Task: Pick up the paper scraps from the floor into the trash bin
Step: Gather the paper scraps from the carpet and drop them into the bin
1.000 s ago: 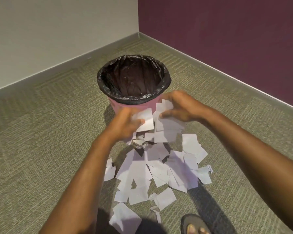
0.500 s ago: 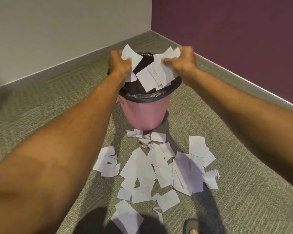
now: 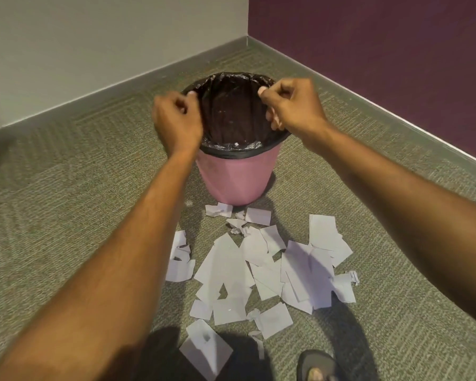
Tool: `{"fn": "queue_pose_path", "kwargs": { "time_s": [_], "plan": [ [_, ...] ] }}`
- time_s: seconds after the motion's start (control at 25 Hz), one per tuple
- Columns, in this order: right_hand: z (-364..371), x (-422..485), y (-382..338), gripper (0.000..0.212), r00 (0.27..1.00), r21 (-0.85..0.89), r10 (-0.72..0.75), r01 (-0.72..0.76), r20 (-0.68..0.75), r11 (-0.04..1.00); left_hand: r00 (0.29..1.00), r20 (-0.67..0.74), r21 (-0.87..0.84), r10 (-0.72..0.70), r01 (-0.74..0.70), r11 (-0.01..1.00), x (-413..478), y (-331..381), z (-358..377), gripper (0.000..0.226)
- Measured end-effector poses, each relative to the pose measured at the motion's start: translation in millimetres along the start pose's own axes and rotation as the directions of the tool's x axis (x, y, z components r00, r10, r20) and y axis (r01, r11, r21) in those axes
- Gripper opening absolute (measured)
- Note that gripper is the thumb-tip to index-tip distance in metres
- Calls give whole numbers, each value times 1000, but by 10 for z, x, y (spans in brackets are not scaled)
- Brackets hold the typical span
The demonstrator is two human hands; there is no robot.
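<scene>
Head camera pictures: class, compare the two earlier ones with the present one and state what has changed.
The left hand and right hand carried handfuls of paper up from the floor pile over the trash bin and let them go; both hang there empty, fingers curled. The paper scraps left on the carpet and the bin stayed put.

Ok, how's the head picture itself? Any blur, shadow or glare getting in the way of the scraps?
Head view: left hand and right hand are slightly motion-blurred over the trash bin; the person's shadow darkens the nearest paper scraps at the bottom edge; the bin's inside is too dark to read; no glare.
</scene>
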State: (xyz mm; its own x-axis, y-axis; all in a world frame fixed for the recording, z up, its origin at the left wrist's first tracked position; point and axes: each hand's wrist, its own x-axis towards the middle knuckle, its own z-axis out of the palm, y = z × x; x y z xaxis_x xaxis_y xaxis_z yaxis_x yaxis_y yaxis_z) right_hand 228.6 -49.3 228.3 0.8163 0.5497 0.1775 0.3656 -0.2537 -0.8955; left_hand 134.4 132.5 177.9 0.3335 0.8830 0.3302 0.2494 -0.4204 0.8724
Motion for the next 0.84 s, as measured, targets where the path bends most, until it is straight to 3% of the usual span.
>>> {"fn": "queue_pose_path", "kwargs": {
  "time_s": [0.08,0.12,0.16,0.24,0.36,0.44,0.52,0.64,0.76,0.84],
  "plan": [
    [-65,-220,36,29,966,-10,1,1,258,1000,983,-137,-9,-121,121,993,-280,-287,-163,26],
    [-105,-319,105,27,915,-54,35,-15,403,998,975,-133,23,-176,180,983,-472,-498,-230,27],
    [-136,-407,212,26,849,-124,87,-26,522,992,972,-62,88,-229,233,968,-687,-721,-276,28],
    [-128,-551,532,22,725,-289,229,-43,649,956,942,204,299,-266,199,933,-1113,-1242,-339,28],
    [46,-701,1140,18,637,-492,389,-19,665,871,783,571,503,-248,-95,859,-1405,-1754,-319,17],
    [239,-747,1500,39,621,-613,422,123,661,780,689,701,528,-182,-330,783,-1396,-1780,-215,38],
    [492,-769,1740,68,611,-658,424,221,668,720,645,754,525,-123,-480,703,-1314,-1703,-53,50],
    [914,-778,1992,96,605,-683,427,285,672,672,648,737,575,-191,-454,680,-1208,-1577,192,54],
    [1240,-829,2097,96,620,-737,473,274,626,617,598,742,590,-303,-368,719,-1209,-1667,389,50],
    [1372,-878,2147,91,635,-761,482,277,603,587,542,780,570,-312,-411,711,-1256,-1763,474,47]
  ]
}}
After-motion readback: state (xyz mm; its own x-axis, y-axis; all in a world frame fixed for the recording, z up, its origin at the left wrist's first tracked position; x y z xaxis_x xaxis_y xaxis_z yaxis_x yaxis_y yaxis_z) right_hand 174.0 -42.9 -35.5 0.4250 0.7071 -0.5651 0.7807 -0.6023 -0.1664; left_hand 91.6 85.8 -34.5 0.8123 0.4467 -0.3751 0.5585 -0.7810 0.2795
